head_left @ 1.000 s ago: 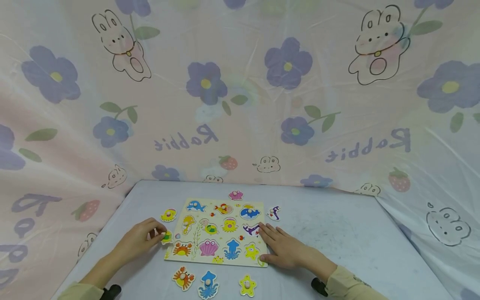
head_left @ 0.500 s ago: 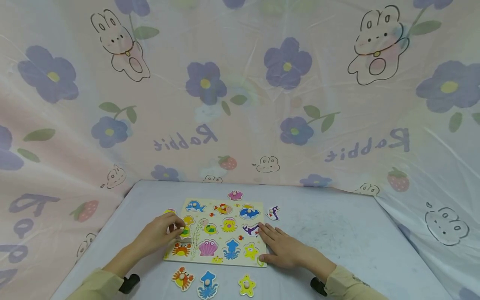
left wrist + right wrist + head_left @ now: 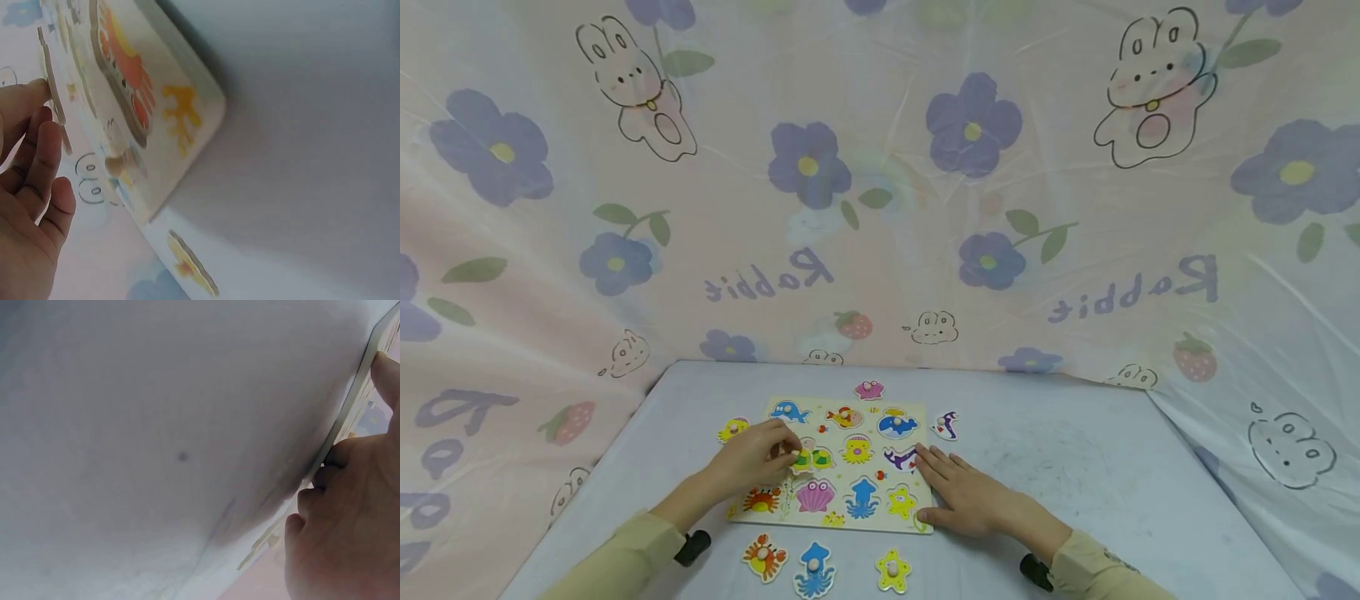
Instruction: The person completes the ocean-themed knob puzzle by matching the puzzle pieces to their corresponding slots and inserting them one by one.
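Observation:
My left hand (image 3: 752, 458) pinches a green-and-yellow turtle puzzle piece (image 3: 802, 462) between thumb and fingertips, just above the wooden sea-animal puzzle board (image 3: 850, 524). The piece overlaps the left part of the printed turtle recess (image 3: 823, 459). In the left wrist view the thin turtle piece (image 3: 51, 81) is seen edge-on, tilted and apart from the board. My right hand (image 3: 966, 496) lies with straight fingers on the board's right edge, partly covering the purple recess (image 3: 898, 459). In the right wrist view its thumb (image 3: 385, 378) touches the board's edge. The left hand hides the seahorse area.
Loose knobbed pieces lie around the board: yellow octopus (image 3: 732, 429), pink shell (image 3: 869, 390), purple piece (image 3: 946, 426), crab (image 3: 764, 558), squid (image 3: 814, 571) and starfish (image 3: 893, 572). Whale (image 3: 897, 423) and fish (image 3: 845, 417) sit in the board. A patterned curtain (image 3: 895, 208) hangs behind the table.
My left hand has carried the turtle piece rightward from beside the board's left edge, past the seahorse, to the turtle recess. The right hand has stayed on the board.

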A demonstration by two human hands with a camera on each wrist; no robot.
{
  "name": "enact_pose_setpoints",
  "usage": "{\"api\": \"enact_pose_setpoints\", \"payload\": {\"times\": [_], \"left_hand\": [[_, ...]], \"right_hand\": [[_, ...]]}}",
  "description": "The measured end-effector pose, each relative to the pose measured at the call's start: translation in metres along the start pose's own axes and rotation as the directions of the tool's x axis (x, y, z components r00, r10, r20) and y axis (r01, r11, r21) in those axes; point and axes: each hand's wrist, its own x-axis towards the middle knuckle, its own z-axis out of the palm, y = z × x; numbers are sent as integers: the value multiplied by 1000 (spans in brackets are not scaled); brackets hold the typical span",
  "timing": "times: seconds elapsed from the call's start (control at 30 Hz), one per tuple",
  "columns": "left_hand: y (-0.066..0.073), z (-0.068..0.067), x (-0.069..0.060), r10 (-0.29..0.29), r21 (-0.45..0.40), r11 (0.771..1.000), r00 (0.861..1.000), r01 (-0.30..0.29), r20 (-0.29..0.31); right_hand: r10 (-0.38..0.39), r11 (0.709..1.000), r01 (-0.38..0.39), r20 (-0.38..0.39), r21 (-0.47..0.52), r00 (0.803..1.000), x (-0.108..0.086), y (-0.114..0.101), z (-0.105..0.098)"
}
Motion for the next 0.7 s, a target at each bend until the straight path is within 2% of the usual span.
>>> {"api": "enact_pose_setpoints", "payload": {"times": [0.4,0.7], "left_hand": [[3,15,21,1,74,997,998,-6,61],[2,22,29,5,93,996,995,-14,102]], "right_hand": [[5,1000,-5,-1,7,1000,-1,1,-1],[7,1000,-7,1,16,1000,1,1,1]]}}
